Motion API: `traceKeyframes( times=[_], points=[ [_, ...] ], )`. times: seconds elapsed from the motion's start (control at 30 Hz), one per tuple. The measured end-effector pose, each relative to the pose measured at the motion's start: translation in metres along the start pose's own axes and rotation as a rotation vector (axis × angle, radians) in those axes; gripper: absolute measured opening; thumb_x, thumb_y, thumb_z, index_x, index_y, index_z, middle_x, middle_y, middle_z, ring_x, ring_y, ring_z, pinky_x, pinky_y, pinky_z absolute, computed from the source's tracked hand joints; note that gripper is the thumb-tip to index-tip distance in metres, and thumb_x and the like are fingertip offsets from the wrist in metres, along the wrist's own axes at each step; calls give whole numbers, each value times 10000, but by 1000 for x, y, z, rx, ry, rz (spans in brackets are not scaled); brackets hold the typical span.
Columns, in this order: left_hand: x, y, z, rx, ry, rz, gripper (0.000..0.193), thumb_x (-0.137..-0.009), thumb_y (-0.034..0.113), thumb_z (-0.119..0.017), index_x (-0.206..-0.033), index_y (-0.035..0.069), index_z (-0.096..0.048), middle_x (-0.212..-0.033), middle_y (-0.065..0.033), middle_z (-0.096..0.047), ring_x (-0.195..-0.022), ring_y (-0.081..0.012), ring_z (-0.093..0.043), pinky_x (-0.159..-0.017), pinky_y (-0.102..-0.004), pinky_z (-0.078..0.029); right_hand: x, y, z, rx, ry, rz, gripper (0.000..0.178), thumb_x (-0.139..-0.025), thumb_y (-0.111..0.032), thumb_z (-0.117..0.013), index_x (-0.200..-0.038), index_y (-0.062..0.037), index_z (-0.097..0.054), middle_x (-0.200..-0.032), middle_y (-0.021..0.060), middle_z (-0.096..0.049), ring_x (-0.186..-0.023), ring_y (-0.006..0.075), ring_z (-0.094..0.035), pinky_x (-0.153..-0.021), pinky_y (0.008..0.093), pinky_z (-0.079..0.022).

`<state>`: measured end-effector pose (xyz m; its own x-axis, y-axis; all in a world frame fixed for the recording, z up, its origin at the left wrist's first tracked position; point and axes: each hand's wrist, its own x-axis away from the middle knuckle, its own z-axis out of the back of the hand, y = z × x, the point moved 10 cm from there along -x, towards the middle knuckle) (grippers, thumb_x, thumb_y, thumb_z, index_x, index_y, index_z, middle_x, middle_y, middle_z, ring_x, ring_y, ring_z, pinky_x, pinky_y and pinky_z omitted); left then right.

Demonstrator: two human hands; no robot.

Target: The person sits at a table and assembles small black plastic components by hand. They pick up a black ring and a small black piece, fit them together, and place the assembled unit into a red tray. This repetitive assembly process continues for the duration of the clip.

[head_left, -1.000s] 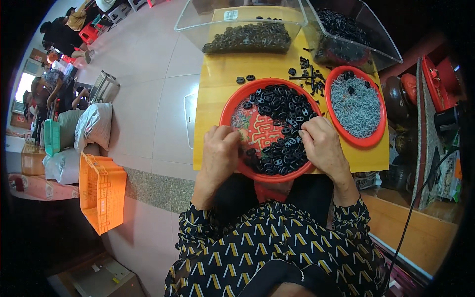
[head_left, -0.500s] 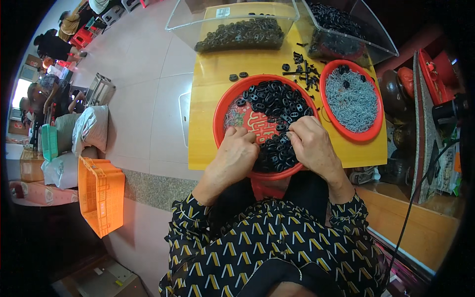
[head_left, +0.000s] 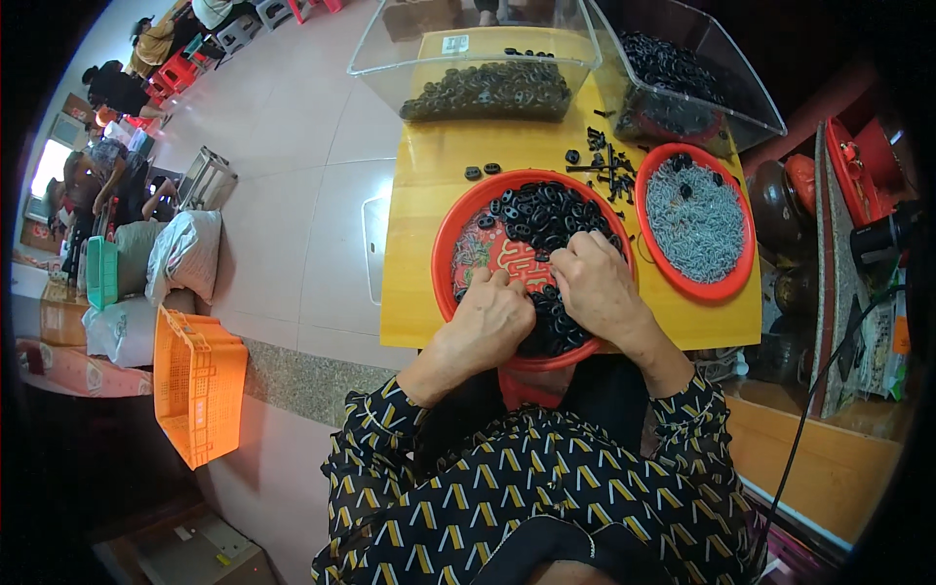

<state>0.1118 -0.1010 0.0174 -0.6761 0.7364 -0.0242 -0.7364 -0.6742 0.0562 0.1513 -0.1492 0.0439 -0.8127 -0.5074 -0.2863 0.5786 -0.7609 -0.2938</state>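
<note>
A round red basin [head_left: 442,244] with a printed floor stands before me, tilted slightly in view. Small black oval plastic pieces [head_left: 548,210], each with two holes, are heaped along its far and right sides. Thin silver screws [head_left: 472,244] lie at its left. My left hand [head_left: 495,317] is over the basin's near left, fingers curled down; whatever they pinch is hidden. Over the right side, my right hand [head_left: 600,288] pinches thumb against forefinger, with one black oval piece [head_left: 542,258] at the fingertips.
Right of the basin, a red tray [head_left: 720,290] holds many silver screws. Black screw-like parts [head_left: 614,175] lie loose on the yellow table [head_left: 414,302]. Two clear bins [head_left: 468,58] of black pieces stand behind. An orange crate [head_left: 200,390] is on the floor at left.
My right hand has shifted left, toward the basin's middle, its fingertips coming to a black oval piece. The left hand stays curled over the near left. The whole view has shifted slightly.
</note>
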Motion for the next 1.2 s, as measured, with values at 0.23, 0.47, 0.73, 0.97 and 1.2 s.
traceKeyframes(
  times=[0.23, 0.47, 0.73, 0.97, 1.2],
  points=[
    [26, -15, 17, 121, 314, 77, 145, -566, 150, -586, -663, 43, -591, -737, -118, -546, -776, -245, -514, -672, -372, -362, -17, -19, -31, 65, -45, 107, 68, -682, -40, -489, -740, -22, -521, -757, 156, -485, -762, 315, -485, -657, 400, -409],
    [42, -26, 31, 396, 485, 171, 95, -649, 67, -531, -720, 14, -494, -760, -118, -497, -774, -272, -493, -678, -362, -382, -14, -27, -38, 242, -102, 110, 46, -689, -33, -504, -723, -17, -530, -751, 148, -491, -756, 301, -497, -640, 380, -427],
    [48, -35, 19, 884, 467, 272, 58, -725, 0, -489, -754, -24, -445, -726, -203, -501, -691, -400, -518, -639, -435, -410, -16, -27, -39, 233, -114, 86, 68, -670, 0, -520, -737, -8, -518, -755, 154, -494, -765, 312, -498, -660, 387, -427],
    [54, -34, 24, 942, 617, 203, 103, -746, -6, -516, -839, -13, -475, -728, -164, -485, -695, -368, -511, -614, -398, -411, -18, -28, -33, 91, -124, 69, 164, -642, 28, -546, -796, -6, -504, -760, 166, -486, -771, 331, -491, -675, 407, -424],
    [59, -35, 26, 991, 669, 168, 104, -725, -48, -543, -818, -8, -520, -762, -140, -504, -735, -312, -529, -632, -353, -422, -8, -14, -4, -311, -18, -104, 98, -691, 29, -539, -770, 2, -487, -696, 119, -497, -641, 235, -515, -582, 347, -409]
  ],
)
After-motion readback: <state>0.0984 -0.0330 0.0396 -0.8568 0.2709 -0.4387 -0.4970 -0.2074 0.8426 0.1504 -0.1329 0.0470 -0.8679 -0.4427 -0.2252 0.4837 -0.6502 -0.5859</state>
